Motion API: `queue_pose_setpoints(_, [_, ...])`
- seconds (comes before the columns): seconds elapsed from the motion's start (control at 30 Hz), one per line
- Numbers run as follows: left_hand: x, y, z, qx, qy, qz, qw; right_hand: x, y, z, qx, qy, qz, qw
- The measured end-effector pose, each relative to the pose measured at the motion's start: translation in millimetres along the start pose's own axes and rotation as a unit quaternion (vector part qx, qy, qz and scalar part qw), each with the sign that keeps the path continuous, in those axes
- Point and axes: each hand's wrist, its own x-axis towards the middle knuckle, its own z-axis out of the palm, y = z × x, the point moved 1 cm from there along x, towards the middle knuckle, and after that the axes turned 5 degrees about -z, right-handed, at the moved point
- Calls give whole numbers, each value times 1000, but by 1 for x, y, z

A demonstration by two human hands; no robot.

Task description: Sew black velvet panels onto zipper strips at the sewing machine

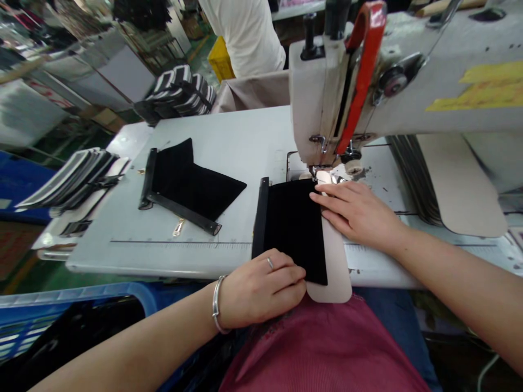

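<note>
A black fabric piece (292, 228), with a dark strip along its left edge, lies on a beige rounded panel (337, 267) under the sewing machine's needle area. My left hand (267, 286) is closed on the fabric's near edge, its fingers curled and the thumb hidden. Stretched out flat, the fingers of my right hand (355, 212) press on the panel and the fabric's right edge, close to the presser foot (314, 173). Two more black fabric pieces (192, 185) with dark strips lie to the left, a metal zipper pull (178, 227) beside them.
The sewing machine (314, 98) with its red lever (363, 76) overhangs the white table (245, 130). Stacked panels (457, 185) stand right; more stacks (77, 177) lie left. A blue basket (139, 294) is below left. A person in white (249, 32) is beyond.
</note>
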Motion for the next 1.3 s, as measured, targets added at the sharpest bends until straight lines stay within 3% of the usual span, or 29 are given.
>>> queue_pose_setpoints(0.13, [11, -11, -7, -50, -28, -23, 998, -1, -1, 1, 13, 12, 0, 1000])
queue_pose_setpoints(0.23, [36, -41, -7, -24, -16, -106, 994, -1, -2, 1, 20, 22, 4, 1000])
queue_pose_setpoints(0.33, [62, -76, 4, 43, 6, -176, 984, -1, -3, 0, 26, 30, 9, 999])
queue_pose_setpoints(0.47, [74, -100, 21, 45, -16, -194, 980, 0, -4, 0, 36, 26, 15, 999])
queue_pose_setpoints(0.9, [76, -93, 17, 54, 11, -185, 981, -2, -4, 1, 42, 3, 27, 999])
queue_pose_setpoints(1.3, [78, -95, 20, 73, -4, -187, 980, -1, -3, 1, 18, 8, 31, 999])
